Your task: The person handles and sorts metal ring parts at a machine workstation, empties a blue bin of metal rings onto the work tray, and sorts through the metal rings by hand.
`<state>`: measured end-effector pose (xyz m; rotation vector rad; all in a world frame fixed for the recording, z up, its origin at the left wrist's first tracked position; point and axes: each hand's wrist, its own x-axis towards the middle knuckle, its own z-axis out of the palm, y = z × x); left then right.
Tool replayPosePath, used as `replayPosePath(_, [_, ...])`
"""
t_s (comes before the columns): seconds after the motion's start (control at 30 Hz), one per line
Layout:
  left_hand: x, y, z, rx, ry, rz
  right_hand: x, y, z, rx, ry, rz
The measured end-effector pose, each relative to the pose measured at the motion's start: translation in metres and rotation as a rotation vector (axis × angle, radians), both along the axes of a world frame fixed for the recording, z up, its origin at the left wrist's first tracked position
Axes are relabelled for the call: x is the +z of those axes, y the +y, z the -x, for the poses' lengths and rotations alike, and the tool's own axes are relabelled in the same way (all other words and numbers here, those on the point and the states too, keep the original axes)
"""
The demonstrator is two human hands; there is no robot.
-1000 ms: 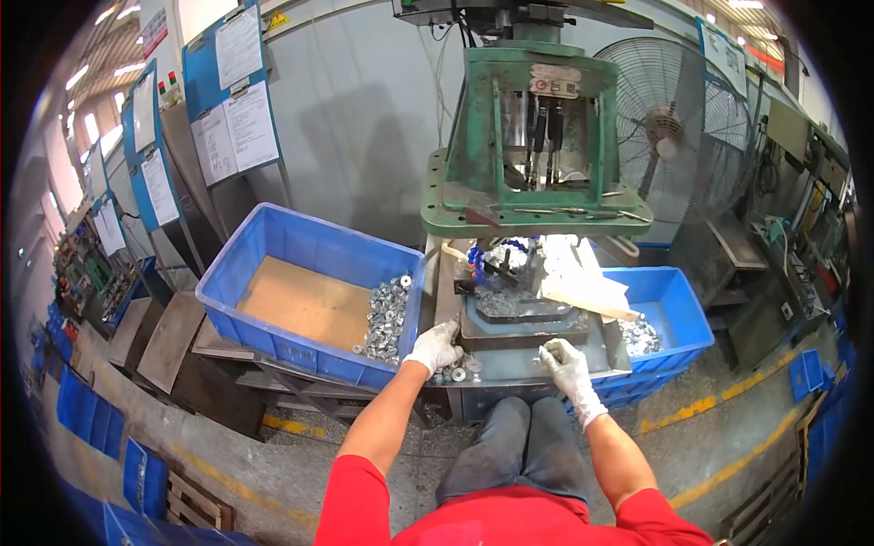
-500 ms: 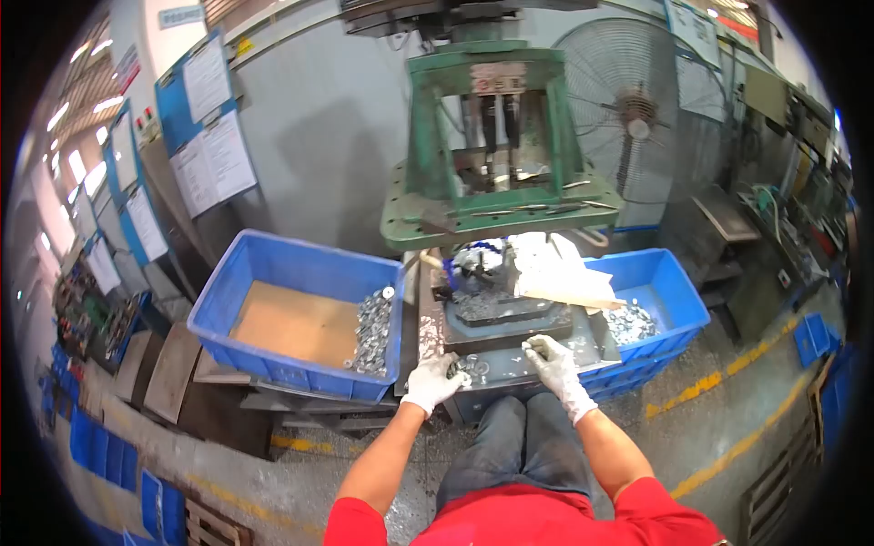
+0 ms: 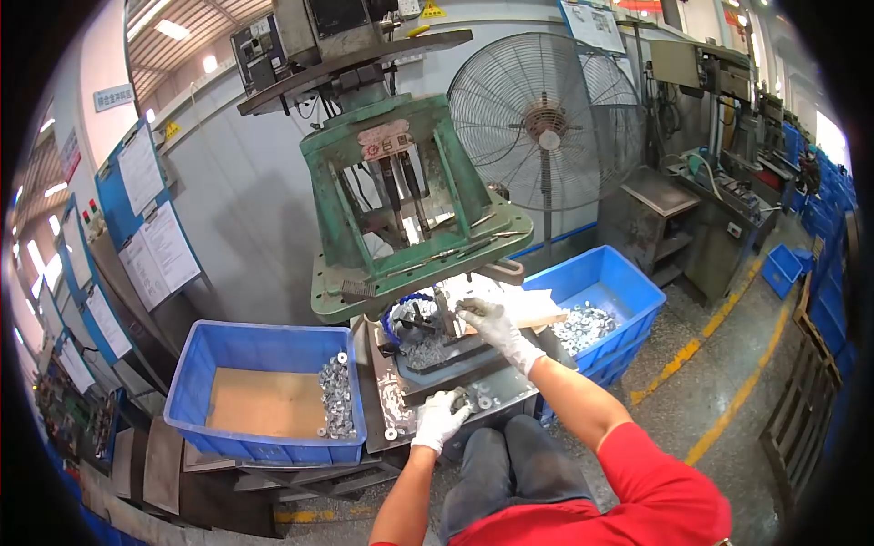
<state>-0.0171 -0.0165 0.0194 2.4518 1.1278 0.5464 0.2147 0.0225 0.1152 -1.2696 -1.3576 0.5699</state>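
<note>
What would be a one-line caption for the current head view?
Gloved left hand at the table edge, right hand reaching under the green machine, between two blue bins.

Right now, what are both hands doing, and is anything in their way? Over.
Left hand at worktop's front, beside loose metal pieces. Right hand farther in, grips unclear. Green machine frame above, possibly in the way if hands rise.

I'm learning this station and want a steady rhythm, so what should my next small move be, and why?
Probably pinch one of the loose metal parts with the left hand: its fingers are right beside them at the bench's front, while the right hand is farther in, by the tooling. Whether either hand already holds a part is unclear.
</note>
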Motion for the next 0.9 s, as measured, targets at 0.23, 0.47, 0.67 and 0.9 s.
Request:
replayPosePath(0.23, [0.021,-0.011,0.038,0.103,-0.447,-0.376,-0.026,0.052,-0.009,0.071,0.014,0.078])
replayPosePath(0.47, [0.027,0.0,0.106,0.268,0.433,-0.19,-0.019,0.099,-0.021,-0.006,-0.324,0.106])
replayPosePath(0.67, [-0.001,0.03,0.102,0.213,0.41,0.04,-0.003,-0.001,-0.009,-0.069,-0.289,0.054])
replayPosePath(0.9, [-0.004,0.031,0.074,0.156,0.225,0.201,-0.081,-0.069,-0.036,0.266,-0.852,0.25])
